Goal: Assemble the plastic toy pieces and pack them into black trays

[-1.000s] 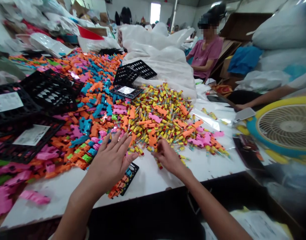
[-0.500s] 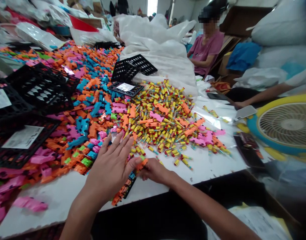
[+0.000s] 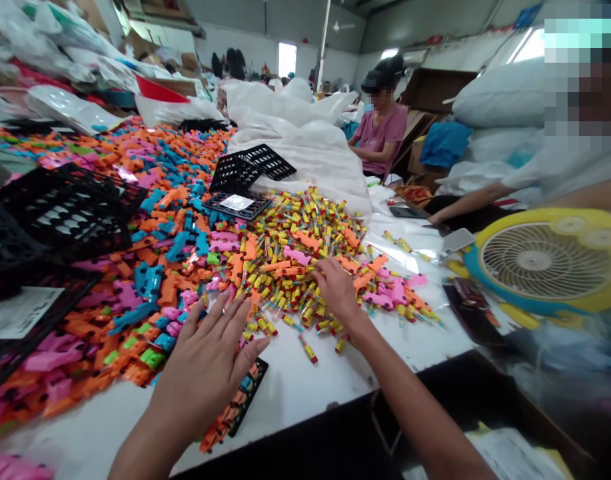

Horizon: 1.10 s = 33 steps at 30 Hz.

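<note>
My left hand is stretched flat, palm down, with its fingers apart. It covers part of a small black tray lined with orange and blue toy cars at the table's front edge. Over the heap of small yellow tubes with red ends is my right hand, its fingers bent and slightly apart at the tubes. I see nothing held in it, though its thumb is hidden. A pink toy car and several orange ones lie on the heap near its fingertips.
A large pile of toy cars covers the left side. Black plastic trays lie on it. On the right stand a yellow and blue fan and a phone. A person in pink sits behind; another person's arm shows at right.
My right hand has left the small tray, where it pinched an orange toy car, and moved up and right to the tubes. My left hand stays spread over the tray. The view has tilted up.
</note>
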### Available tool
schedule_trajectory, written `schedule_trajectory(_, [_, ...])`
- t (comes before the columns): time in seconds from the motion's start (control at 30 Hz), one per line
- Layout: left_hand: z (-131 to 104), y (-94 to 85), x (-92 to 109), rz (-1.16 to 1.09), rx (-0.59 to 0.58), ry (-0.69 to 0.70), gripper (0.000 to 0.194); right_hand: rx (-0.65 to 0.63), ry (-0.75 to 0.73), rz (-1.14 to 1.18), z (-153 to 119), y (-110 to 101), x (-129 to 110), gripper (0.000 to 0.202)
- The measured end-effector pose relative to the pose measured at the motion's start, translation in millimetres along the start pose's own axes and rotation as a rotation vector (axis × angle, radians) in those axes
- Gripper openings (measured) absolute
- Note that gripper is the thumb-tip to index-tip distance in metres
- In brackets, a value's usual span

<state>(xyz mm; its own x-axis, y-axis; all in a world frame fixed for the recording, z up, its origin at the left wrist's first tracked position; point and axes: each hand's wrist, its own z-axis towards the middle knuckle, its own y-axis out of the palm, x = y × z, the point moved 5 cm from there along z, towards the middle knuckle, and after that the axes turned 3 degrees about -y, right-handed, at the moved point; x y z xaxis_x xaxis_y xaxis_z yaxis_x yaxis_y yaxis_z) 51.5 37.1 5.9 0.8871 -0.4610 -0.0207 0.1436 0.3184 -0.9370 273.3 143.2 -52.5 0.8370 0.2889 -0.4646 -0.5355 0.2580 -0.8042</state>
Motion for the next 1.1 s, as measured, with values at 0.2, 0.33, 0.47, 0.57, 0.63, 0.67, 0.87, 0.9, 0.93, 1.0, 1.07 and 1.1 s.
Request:
schedule_trajectory(0.2, [1.0,-3.9,2.4,-0.048,-0.047,-0.054,0.062,-0.137,0.076,-0.354,34.3,-5.0,23.2,0.026])
schedule_trajectory(0.33, [1.2,-3.8,4.3,-0.047,-0.107,-0.076,0.065,-0.132,0.104,-0.289,26.1,3.0,22.2,0.026])
schedule_trajectory(0.47, [1.6,-2.8,3.0,-0.031,-0.135,-0.077,0.066,-0.203,0.071,-0.204,33.4,3.5,19.8,0.020])
schedule_trajectory(0.57, [1.1,-2.7,3.1,-0.043,-0.135,-0.062,0.065,-0.168,0.033,-0.165,32.7,-8.7,11.5,0.014])
schedule_trajectory(0.63, [0.9,-3.2,3.4,-0.052,-0.124,-0.065,0.065,-0.092,0.052,0.055,16.7,-13.8,3.3,0.013])
schedule_trajectory(0.67, [0.8,-3.1,3.5,-0.054,-0.123,-0.069,0.065,-0.080,0.082,0.244,3.4,-10.9,-1.0,0.015])
schedule_trajectory(0.87, [1.7,-0.1,3.0,-0.037,-0.170,-0.071,0.069,-0.534,0.245,1.255,-94.8,72.4,-50.8,0.034])
schedule_trajectory(0.9, [1.8,0.0,2.9,-0.035,-0.171,-0.065,0.070,-0.576,0.257,1.330,-103.0,84.5,-57.2,0.037])
schedule_trajectory(0.93, [1.8,0.1,2.8,-0.035,-0.170,-0.060,0.070,-0.599,0.268,1.384,-107.6,93.9,-61.3,0.040])
schedule_trajectory(1.0, [1.7,-0.2,2.5,-0.038,-0.166,-0.059,0.070,-0.603,0.265,1.423,-108.2,103.8,-63.1,0.041])
schedule_trajectory(1.07, [1.7,-1.0,2.4,-0.043,-0.156,-0.067,0.070,-0.632,0.204,1.362,-103.4,104.0,-61.4,0.033])
schedule_trajectory(1.1, [1.8,-1.7,2.4,-0.045,-0.149,-0.070,0.070,-0.655,0.153,1.302,-100.4,101.7,-60.5,0.025])
